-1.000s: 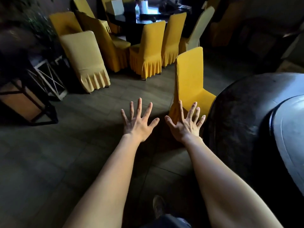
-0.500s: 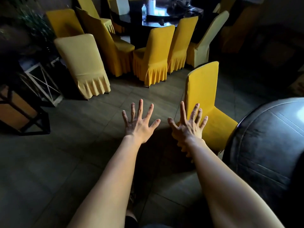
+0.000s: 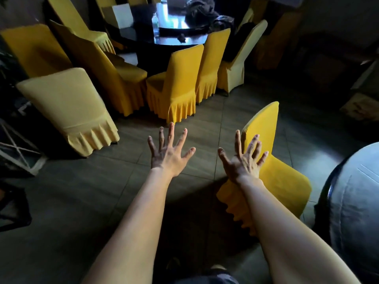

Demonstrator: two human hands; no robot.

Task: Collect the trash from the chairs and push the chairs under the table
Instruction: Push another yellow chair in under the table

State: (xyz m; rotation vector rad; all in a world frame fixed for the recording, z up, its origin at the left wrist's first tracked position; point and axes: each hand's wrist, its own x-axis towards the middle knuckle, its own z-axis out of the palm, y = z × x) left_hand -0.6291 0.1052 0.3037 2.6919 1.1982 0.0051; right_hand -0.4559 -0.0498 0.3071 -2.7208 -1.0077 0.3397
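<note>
Both my arms stretch forward over the dark tiled floor. My left hand (image 3: 169, 153) is open with fingers spread and holds nothing. My right hand (image 3: 243, 159) is open too, fingers spread, in front of a yellow-covered chair (image 3: 279, 177) that stands beside a dark round table (image 3: 352, 201) at the right edge. I cannot tell whether the right hand touches the chair. Several more yellow chairs (image 3: 176, 83) ring a second dark round table (image 3: 164, 35) at the back. No trash shows on the near chair's seat.
A pale yellow chair (image 3: 67, 107) stands apart at the left, beside a white metal frame (image 3: 18, 152). On the far table are a water bottle (image 3: 155, 22), a white box (image 3: 123, 15) and dark bundled cloth (image 3: 202, 11). Open floor lies between the two tables.
The view has swung left and closer, so the near chair and round table slid to the right. My hands have drawn a little further apart and stay open.
</note>
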